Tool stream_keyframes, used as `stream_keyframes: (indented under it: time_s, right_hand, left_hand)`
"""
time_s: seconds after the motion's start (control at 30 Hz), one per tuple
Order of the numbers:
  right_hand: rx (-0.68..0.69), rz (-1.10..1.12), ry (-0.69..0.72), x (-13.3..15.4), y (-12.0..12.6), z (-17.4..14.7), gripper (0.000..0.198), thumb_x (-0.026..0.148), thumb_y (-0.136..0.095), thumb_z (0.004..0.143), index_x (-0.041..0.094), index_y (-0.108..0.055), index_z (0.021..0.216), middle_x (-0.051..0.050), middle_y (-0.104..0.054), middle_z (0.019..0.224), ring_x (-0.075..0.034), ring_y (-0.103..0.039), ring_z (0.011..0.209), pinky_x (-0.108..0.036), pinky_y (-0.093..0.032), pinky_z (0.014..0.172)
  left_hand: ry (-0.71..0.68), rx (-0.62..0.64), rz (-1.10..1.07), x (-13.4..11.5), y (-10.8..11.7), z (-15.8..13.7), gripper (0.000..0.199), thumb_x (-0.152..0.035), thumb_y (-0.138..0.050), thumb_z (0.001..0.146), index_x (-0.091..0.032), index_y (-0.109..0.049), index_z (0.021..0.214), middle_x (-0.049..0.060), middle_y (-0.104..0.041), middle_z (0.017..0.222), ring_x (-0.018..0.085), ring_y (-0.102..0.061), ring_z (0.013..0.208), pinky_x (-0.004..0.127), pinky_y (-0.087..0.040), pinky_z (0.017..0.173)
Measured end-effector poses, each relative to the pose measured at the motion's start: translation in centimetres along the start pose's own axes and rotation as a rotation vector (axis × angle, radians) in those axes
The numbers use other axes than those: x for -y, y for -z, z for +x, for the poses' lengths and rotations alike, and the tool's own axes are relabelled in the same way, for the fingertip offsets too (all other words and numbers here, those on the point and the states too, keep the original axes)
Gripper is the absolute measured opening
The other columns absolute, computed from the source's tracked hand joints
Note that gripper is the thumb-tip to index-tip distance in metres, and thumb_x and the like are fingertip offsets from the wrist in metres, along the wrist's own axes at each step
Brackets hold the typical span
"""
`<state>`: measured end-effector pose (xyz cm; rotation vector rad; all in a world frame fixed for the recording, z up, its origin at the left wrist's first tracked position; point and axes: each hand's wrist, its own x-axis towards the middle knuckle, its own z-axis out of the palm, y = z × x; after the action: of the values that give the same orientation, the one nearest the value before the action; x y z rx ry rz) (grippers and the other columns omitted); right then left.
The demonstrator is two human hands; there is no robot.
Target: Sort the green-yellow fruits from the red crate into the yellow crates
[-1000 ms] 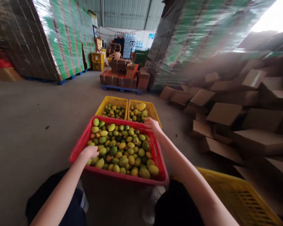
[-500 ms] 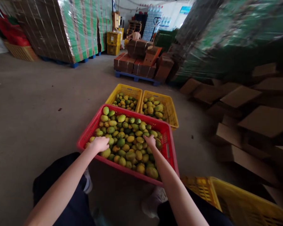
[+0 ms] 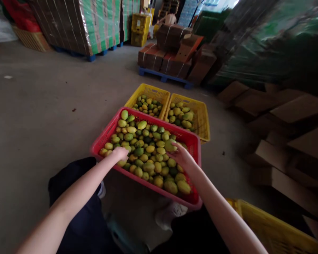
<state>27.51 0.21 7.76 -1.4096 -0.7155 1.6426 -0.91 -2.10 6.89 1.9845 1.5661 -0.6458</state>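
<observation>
A red plastic crate (image 3: 143, 181) full of green and yellow lemons (image 3: 149, 149) stands tilted in front of me. My right hand (image 3: 182, 155) is above the fruit on the right side, its fingers curled round a large greenish lemon (image 3: 170, 145). Over the left part of the heap, my left hand (image 3: 120, 153) is closed at a pale green lemon (image 3: 127, 149); its fingertips are partly hidden.
Two yellow crates (image 3: 207, 123) with lemons stand just beyond the red one. Another yellow crate (image 3: 275, 225) is at lower right. Cardboard boxes (image 3: 288, 183) lie along the right. A blue pallet (image 3: 164, 77) bears cartons, and a person (image 3: 170, 18) is behind it.
My right hand has risen a little from the heap and now has a large lemon in its fingers. My left hand has shifted slightly right among the fruit. The view has tipped downward.
</observation>
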Motion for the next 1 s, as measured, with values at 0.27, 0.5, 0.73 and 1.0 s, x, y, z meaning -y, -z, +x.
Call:
stream_keyframes:
  time_s: [0.27, 0.5, 0.73, 1.0]
  right_hand:
    - [0.169, 0.543, -0.07, 1.8, -1.5, -10.7, 0.024, 0.033, -0.073, 0.072, 0.02, -0.066, 0.09, -0.006, -0.073, 0.083, -0.015, -0.064, 0.063, -0.024, -0.056, 0.052]
    - [-0.05, 0.549, -0.158, -0.3, 0.2, -9.4, 0.021, 0.028, -0.076, 0.068, 0.024, -0.059, 0.078, -0.002, -0.069, 0.07, -0.014, -0.061, 0.058, -0.023, -0.052, 0.049]
    - [-0.019, 0.573, -0.077, 1.2, -0.5, -10.9, 0.021, 0.026, -0.077, 0.067, 0.023, -0.059, 0.079, 0.0, -0.068, 0.077, -0.016, -0.062, 0.068, -0.025, -0.052, 0.053]
    - [0.074, 0.593, -0.075, 1.9, -1.0, -10.9, 0.022, 0.04, -0.063, 0.073, 0.019, -0.061, 0.078, -0.005, -0.067, 0.072, -0.013, -0.052, 0.051, -0.024, -0.042, 0.041]
  left_hand:
    - [0.167, -0.047, -0.061, -1.6, -4.0, 4.8, 0.035, -0.035, -0.058, 0.093, -0.016, -0.059, 0.123, 0.011, -0.061, 0.124, 0.023, -0.062, 0.108, 0.043, -0.054, 0.09]
    - [0.208, -0.19, -0.063, -4.9, -5.5, 8.3, 0.038, -0.018, -0.054, 0.089, -0.007, -0.056, 0.126, 0.022, -0.063, 0.119, 0.03, -0.061, 0.113, 0.037, -0.051, 0.089]
    - [0.288, -0.258, -0.018, -3.0, -4.7, 9.8, 0.052, -0.014, -0.062, 0.08, -0.012, -0.052, 0.132, 0.027, -0.048, 0.137, 0.039, -0.05, 0.127, 0.049, -0.046, 0.096]
    - [0.267, -0.288, -0.075, 0.2, -3.3, 7.1, 0.062, -0.038, -0.075, 0.073, -0.01, -0.057, 0.125, 0.023, -0.063, 0.125, 0.034, -0.062, 0.116, 0.037, -0.05, 0.092]
